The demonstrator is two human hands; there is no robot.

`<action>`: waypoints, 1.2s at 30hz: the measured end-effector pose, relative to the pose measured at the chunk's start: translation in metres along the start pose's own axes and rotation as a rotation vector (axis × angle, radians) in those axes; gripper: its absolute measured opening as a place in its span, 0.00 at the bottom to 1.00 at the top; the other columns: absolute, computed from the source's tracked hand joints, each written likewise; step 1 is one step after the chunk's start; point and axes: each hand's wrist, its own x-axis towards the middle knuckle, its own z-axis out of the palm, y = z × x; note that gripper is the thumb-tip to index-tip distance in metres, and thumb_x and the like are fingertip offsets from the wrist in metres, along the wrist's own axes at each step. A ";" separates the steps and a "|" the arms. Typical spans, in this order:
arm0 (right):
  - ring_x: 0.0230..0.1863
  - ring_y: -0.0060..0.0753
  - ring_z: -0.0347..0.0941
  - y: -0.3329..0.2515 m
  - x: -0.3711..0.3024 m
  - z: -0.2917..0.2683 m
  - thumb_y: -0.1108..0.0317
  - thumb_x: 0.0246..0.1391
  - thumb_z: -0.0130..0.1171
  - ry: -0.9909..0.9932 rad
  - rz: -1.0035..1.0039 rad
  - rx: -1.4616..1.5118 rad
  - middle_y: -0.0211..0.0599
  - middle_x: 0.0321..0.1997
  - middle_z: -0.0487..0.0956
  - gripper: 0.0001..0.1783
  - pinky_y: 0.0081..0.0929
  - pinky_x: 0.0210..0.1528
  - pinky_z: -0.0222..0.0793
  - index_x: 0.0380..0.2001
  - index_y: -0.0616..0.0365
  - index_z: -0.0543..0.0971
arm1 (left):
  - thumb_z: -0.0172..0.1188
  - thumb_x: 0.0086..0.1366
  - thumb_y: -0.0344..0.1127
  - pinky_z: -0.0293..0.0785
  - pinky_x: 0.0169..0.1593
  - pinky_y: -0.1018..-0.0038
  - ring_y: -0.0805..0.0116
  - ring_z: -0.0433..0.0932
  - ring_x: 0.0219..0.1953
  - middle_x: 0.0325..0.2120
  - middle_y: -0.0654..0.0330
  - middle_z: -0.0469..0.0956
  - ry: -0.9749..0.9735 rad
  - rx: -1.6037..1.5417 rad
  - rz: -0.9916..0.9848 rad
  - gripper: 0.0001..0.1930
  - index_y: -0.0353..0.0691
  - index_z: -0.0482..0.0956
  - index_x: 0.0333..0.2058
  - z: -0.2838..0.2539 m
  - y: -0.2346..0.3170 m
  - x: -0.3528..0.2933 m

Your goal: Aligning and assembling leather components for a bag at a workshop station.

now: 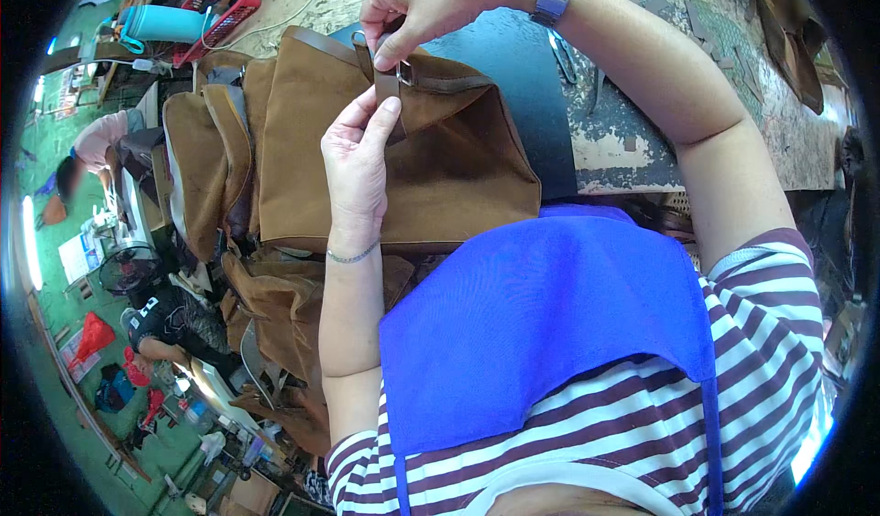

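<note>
A brown bag lies on the bench in front of me, its side gusset folded in toward the right. Near its top edge, a dark brown leather strap stands up beside a silver metal ring. My left hand, with a thin bracelet at the wrist, pinches the strap's lower part between thumb and fingers. Just above it, my right hand, with a metal watch on the wrist, is closed on the strap's upper part by the ring. The fingertips of the right hand partly cover the strap.
More brown bags are piled to the left. A dark board lies under the bag, with small scissors at its right edge. Leather scraps lie on the worn bench. A red basket and turquoise bottle stand at far left.
</note>
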 end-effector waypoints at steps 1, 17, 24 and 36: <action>0.26 0.25 0.73 0.000 0.000 0.000 0.59 0.48 0.62 -0.011 0.029 -0.007 0.34 0.25 0.80 0.15 0.25 0.30 0.68 0.31 0.62 0.81 | 0.60 0.63 0.29 0.71 0.40 0.84 0.81 0.76 0.35 0.36 0.62 0.80 0.020 -0.015 0.002 0.13 0.31 0.78 0.45 0.001 -0.001 0.000; 0.58 0.38 0.66 0.013 -0.111 0.148 0.54 0.44 0.70 0.682 0.188 0.182 0.48 0.57 0.69 0.48 0.34 0.61 0.61 0.62 0.61 0.56 | 0.60 0.62 0.31 0.69 0.36 0.86 0.84 0.73 0.31 0.30 0.67 0.80 0.008 0.052 0.112 0.09 0.32 0.81 0.38 0.023 0.020 0.033; 0.54 0.31 0.68 0.012 -0.090 0.126 0.72 0.53 0.55 0.891 -0.062 0.478 0.45 0.51 0.73 0.29 0.31 0.57 0.62 0.58 0.63 0.61 | 0.62 0.61 0.36 0.69 0.32 0.83 0.84 0.71 0.28 0.25 0.69 0.78 -0.119 0.333 0.436 0.10 0.34 0.82 0.32 0.062 0.100 0.081; 0.38 0.51 0.76 -0.095 -0.104 0.062 0.70 0.42 0.63 0.768 -0.243 -0.569 0.48 0.41 0.78 0.27 0.37 0.38 0.72 0.49 0.61 0.72 | 0.60 0.62 0.35 0.67 0.47 0.82 0.80 0.73 0.38 0.33 0.67 0.78 0.084 0.299 0.665 0.10 0.38 0.80 0.40 -0.014 0.156 0.011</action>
